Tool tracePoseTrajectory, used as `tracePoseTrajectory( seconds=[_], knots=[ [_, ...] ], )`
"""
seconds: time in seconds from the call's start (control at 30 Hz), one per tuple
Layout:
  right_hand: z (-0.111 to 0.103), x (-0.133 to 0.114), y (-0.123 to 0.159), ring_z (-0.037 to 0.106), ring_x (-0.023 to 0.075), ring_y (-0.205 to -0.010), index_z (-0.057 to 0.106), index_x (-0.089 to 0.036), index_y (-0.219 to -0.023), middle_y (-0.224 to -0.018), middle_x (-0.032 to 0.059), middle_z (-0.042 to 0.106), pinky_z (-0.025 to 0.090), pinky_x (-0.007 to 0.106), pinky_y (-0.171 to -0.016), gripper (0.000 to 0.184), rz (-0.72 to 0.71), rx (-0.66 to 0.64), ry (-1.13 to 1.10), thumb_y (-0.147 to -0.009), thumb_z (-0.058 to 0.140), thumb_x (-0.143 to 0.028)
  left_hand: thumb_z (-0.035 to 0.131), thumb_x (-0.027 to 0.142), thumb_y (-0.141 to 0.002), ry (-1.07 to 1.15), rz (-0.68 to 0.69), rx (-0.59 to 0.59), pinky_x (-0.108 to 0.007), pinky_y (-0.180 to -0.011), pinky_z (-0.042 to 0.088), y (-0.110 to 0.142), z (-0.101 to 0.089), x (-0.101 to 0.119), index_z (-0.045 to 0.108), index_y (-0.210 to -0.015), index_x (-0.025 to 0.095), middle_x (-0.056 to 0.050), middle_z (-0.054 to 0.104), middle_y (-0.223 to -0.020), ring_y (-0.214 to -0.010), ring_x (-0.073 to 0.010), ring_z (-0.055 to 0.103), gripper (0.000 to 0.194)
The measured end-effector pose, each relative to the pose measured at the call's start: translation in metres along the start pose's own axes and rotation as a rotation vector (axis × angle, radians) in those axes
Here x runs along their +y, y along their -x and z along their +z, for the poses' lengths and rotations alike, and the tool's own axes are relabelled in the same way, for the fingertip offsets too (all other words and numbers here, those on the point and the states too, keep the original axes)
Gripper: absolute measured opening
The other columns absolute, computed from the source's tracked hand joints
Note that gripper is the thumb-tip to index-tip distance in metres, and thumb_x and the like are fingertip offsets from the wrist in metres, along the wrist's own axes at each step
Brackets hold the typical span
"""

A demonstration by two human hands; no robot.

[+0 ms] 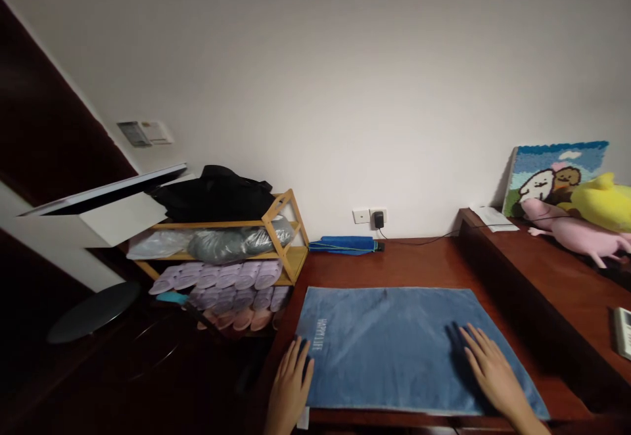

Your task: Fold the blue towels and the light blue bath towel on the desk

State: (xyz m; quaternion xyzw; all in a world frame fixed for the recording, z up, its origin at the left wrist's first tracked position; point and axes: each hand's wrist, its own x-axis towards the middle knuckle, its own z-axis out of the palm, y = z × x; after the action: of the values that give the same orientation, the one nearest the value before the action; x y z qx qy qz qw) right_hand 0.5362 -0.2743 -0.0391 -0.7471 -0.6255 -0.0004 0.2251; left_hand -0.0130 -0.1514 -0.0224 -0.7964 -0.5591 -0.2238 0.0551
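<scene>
A blue towel [394,349] lies spread flat on the reddish-brown wooden desk [409,264], with the pale lettering "HAPPY LIFE" near its left edge. My left hand [290,379] is at the towel's left edge, fingers stretched out and pointing away from me. Over the right part of the towel is my right hand [490,366], palm down with its fingers extended. It casts a shadow on the cloth; whether it presses on the towel or hovers just above, I cannot tell. Neither hand grips anything. A small white tag [303,418] shows at the near left corner.
Behind the towel lies a folded blue umbrella-like bundle [342,245], near a black plug [378,219] in the wall. A raised ledge on the right bears a pink plush toy [574,228], a yellow plush [604,202] and a picture [552,175]. A shoe rack [290,231] stands left.
</scene>
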Motion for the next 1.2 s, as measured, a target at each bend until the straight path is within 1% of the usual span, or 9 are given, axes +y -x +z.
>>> tracePoseTrajectory(
  seconds=[0.13, 0.27, 0.37, 0.47, 0.63, 0.8, 0.93, 1.03, 1.2],
  knots=[
    [0.012, -0.108, -0.072, 0.033, 0.0274, -0.151, 0.044, -0.032, -0.154, -0.163, 0.0016, 0.038, 0.027, 0.054, -0.124, 0.056, -0.129, -0.172, -0.064, -0.103, 0.030, -0.051, 0.042, 0.039, -0.103, 0.028, 0.055, -0.020, -0.046, -0.118, 0.041, -0.075, 0.014, 0.006, 0.060, -0.142, 0.025, -0.007, 0.053, -0.155, -0.144, -0.0264, 0.047, 0.045],
    [0.037, -0.196, -0.127, 0.023, 0.0267, -0.155, 0.039, -0.032, -0.157, -0.167, 0.0019, 0.030, 0.018, 0.053, -0.126, 0.057, -0.225, -0.346, -0.101, -0.104, 0.027, -0.051, 0.044, 0.037, -0.102, 0.003, 0.074, -0.073, -0.050, -0.121, 0.036, -0.141, 0.036, 0.002, 0.058, -0.144, 0.022, -0.010, 0.052, -0.155, -0.145, -0.0280, 0.044, 0.047],
    [0.059, -0.229, -0.146, 0.019, 0.0281, -0.156, 0.037, -0.033, -0.157, -0.167, 0.0021, 0.029, 0.014, 0.056, -0.126, 0.058, -0.242, -0.422, -0.120, -0.104, 0.028, -0.053, 0.047, 0.040, -0.101, -0.036, 0.040, -0.150, -0.053, -0.121, 0.032, -0.162, 0.053, -0.011, 0.055, -0.147, 0.022, -0.012, 0.047, -0.158, -0.149, -0.0308, 0.039, 0.050],
    [0.079, -0.236, -0.148, 0.016, 0.0290, -0.156, 0.035, -0.033, -0.158, -0.168, 0.0015, 0.026, 0.012, 0.056, -0.126, 0.059, -0.241, -0.461, -0.137, -0.104, 0.027, -0.055, 0.048, 0.046, -0.101, -0.043, 0.014, -0.189, -0.053, -0.119, 0.034, -0.162, 0.070, -0.030, 0.053, -0.149, 0.025, -0.012, 0.044, -0.160, -0.149, -0.0321, 0.038, 0.053],
    [0.087, -0.184, -0.144, 0.018, 0.0253, -0.156, 0.033, -0.035, -0.159, -0.168, -0.0008, 0.025, 0.014, 0.052, -0.127, 0.060, -0.217, -0.351, -0.105, -0.104, 0.022, -0.058, 0.046, 0.050, -0.102, -0.023, 0.039, -0.107, -0.052, -0.119, 0.035, -0.152, 0.090, -0.048, 0.048, -0.152, 0.030, -0.010, 0.038, -0.164, -0.150, -0.0320, 0.035, 0.054],
    [0.063, -0.061, -0.148, 0.022, 0.0280, -0.155, 0.036, -0.034, -0.158, -0.167, 0.0019, 0.032, 0.014, 0.057, -0.125, 0.059, 0.042, -0.279, 0.122, -0.103, 0.025, -0.055, 0.046, 0.051, -0.102, -0.017, 0.026, -0.107, -0.052, -0.120, 0.034, -0.154, 0.092, -0.046, 0.047, -0.153, 0.031, -0.009, 0.036, -0.166, -0.151, -0.0316, 0.033, 0.055],
    [0.048, 0.026, -0.143, 0.022, 0.0260, -0.155, 0.032, -0.034, -0.159, -0.167, 0.0016, 0.032, 0.018, 0.053, -0.125, 0.062, 0.082, -0.264, 0.200, -0.102, 0.024, -0.055, 0.046, 0.051, -0.102, -0.015, 0.033, -0.126, -0.052, -0.121, 0.032, -0.156, 0.091, -0.046, 0.046, -0.153, 0.033, -0.007, 0.036, -0.165, -0.151, -0.0304, 0.034, 0.054],
    [0.047, 0.049, -0.137, 0.022, 0.0267, -0.155, 0.032, -0.031, -0.160, -0.168, 0.0038, 0.030, 0.019, 0.050, -0.125, 0.066, 0.107, -0.226, 0.239, -0.100, 0.024, -0.058, 0.045, 0.051, -0.102, -0.025, 0.034, -0.147, -0.051, -0.121, 0.031, -0.156, 0.091, -0.047, 0.046, -0.153, 0.033, -0.008, 0.038, -0.164, -0.151, -0.0292, 0.036, 0.054],
    [0.047, 0.048, -0.136, 0.020, 0.0278, -0.156, 0.029, -0.033, -0.160, -0.169, 0.0019, 0.028, 0.017, 0.052, -0.125, 0.067, 0.125, -0.228, 0.238, -0.100, 0.022, -0.061, 0.044, 0.051, -0.102, -0.032, 0.024, -0.143, -0.051, -0.121, 0.032, -0.158, 0.092, -0.047, 0.044, -0.154, 0.031, -0.009, 0.040, -0.163, -0.150, -0.0291, 0.037, 0.056]
  ],
)
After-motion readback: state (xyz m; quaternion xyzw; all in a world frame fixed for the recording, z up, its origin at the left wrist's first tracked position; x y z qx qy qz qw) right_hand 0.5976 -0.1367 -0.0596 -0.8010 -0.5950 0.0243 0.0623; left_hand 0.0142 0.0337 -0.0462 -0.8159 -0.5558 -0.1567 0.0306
